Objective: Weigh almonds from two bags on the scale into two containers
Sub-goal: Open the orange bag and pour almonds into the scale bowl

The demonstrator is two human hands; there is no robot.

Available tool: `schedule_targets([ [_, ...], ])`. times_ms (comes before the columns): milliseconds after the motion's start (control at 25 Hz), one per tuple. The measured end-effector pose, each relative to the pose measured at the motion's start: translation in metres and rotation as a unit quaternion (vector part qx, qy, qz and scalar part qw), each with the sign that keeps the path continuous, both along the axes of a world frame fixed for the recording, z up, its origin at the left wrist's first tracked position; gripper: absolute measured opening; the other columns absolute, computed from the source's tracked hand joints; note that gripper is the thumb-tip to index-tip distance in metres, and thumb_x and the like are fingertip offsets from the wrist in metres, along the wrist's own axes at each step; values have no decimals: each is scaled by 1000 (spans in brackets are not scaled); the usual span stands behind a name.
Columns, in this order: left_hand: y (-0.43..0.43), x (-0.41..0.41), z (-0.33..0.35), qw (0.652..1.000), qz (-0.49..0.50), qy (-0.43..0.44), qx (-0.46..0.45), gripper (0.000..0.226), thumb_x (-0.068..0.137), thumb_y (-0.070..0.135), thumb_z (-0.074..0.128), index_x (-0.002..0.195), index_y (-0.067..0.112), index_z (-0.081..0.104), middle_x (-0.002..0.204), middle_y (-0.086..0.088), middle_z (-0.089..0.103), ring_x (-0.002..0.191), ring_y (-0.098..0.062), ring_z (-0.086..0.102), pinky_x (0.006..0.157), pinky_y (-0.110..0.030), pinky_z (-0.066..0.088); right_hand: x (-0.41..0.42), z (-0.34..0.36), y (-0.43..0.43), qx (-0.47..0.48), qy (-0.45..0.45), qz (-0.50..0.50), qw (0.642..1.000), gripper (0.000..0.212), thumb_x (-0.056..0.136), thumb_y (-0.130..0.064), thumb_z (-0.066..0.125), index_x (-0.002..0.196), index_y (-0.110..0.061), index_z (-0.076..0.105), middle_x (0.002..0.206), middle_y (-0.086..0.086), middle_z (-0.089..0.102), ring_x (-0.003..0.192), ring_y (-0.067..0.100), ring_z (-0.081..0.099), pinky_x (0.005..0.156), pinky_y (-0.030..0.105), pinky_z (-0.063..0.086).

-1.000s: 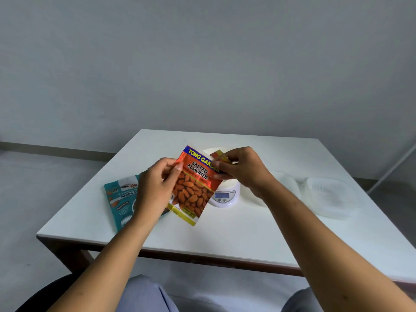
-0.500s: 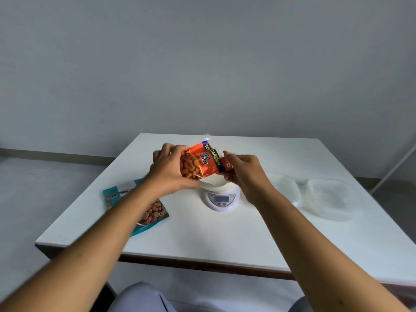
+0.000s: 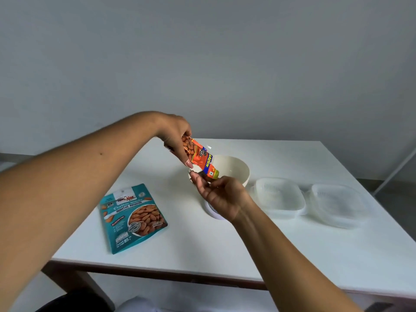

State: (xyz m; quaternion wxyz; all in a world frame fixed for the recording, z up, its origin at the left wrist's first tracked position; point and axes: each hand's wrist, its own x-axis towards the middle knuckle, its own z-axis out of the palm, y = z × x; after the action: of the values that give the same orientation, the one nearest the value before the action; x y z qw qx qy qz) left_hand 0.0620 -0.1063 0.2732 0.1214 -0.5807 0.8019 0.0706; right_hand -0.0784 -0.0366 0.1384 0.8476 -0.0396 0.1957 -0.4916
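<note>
my left hand (image 3: 177, 140) grips the orange bag (image 3: 199, 157), tipped mouth-down over the bowl (image 3: 234, 168) on the scale (image 3: 212, 212). my right hand (image 3: 221, 194) pinches its lower corner. the bowl looks empty, i think. the teal bag (image 3: 131, 218) lies on the tabletop (image 3: 225, 248); both containers (image 3: 278, 198) are unfilled.

Over the cream bowl (image 3: 234, 170) we see the way from the near left blocked: the tilted orange bag (image 3: 200, 157) and both hands, left hand (image 3: 175, 138) and right hand (image 3: 221, 195), crowd its near rim. The bowl's far and right rim stay open. Two clear containers (image 3: 278, 199) (image 3: 337, 204) fill the right side, touching each other. The teal bag (image 3: 132, 216) lies flat near left. The white table (image 3: 202, 251) is bare along its near edge and far strip.
</note>
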Motion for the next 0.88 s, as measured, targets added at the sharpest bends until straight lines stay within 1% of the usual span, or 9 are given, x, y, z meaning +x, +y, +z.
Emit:
schedule_targets([
  [120,-11,-17,3,998,-23,-63,-8,73,54,57,84,107,11,64,103,-8,68,83,-22,61,58,-23,45,6,-8,-3,-9,-14,-17,1000,74,58,19,21,130,10,37,106,35,56,95,43,59,66,40,59],
  [320,-23,-31,1,993,-53,-104,-13,77,55,61,82,110,11,62,102,-4,64,88,-19,59,71,-28,49,7,-14,-8,12,-23,-22,999,56,84,17,15,136,9,34,110,34,57,95,40,61,67,34,59],
  [400,-25,-31,-2,991,-63,-118,-13,78,54,63,81,108,10,63,100,-4,63,86,-18,59,68,-28,49,9,-16,-9,18,-25,-23,999,48,86,17,19,129,10,39,108,34,58,93,39,63,65,34,60],
  [520,-27,-31,-5,990,-77,-120,-14,77,57,59,81,114,11,63,104,-3,65,88,-18,59,56,-22,43,10,-17,-8,26,-26,-20,999,32,89,15,25,113,12,46,106,34,60,94,38,64,64,34,60],
  [600,-27,-29,-6,989,-87,-115,-18,71,61,55,81,115,12,63,105,-1,65,90,-17,58,53,-20,42,11,-16,-7,32,-22,-17,999,27,91,13,27,110,13,47,107,34,60,94,38,64,66,34,60],
  [640,-27,-29,-7,988,-96,-115,-23,70,62,54,81,116,13,63,106,-1,65,92,-17,59,56,-21,45,11,-16,-7,33,-19,-18,999,26,92,11,28,112,13,46,107,34,60,94,37,64,66,34,60],
  [720,-27,-28,-9,984,-121,-124,-31,77,61,56,80,122,14,60,115,-3,62,102,-19,59,75,-28,54,12,-16,-5,32,-17,-20,999,25,94,9,30,113,12,46,106,34,60,94,37,64,67,35,59],
  [800,-24,-29,-9,980,-141,-138,-39,92,60,58,81,135,15,50,127,-3,54,115,-22,53,96,-35,50,13,-16,-5,30,-18,-25,999,23,95,8,31,110,12,47,104,33,60,93,37,64,69,35,59],
  [880,-23,-29,-7,976,-151,-152,-45,101,58,59,81,141,17,41,133,-4,47,123,-23,46,103,-37,45,14,-16,-3,29,-14,-32,999,21,95,7,32,106,10,50,104,32,61,92,36,65,70,34,58],
])
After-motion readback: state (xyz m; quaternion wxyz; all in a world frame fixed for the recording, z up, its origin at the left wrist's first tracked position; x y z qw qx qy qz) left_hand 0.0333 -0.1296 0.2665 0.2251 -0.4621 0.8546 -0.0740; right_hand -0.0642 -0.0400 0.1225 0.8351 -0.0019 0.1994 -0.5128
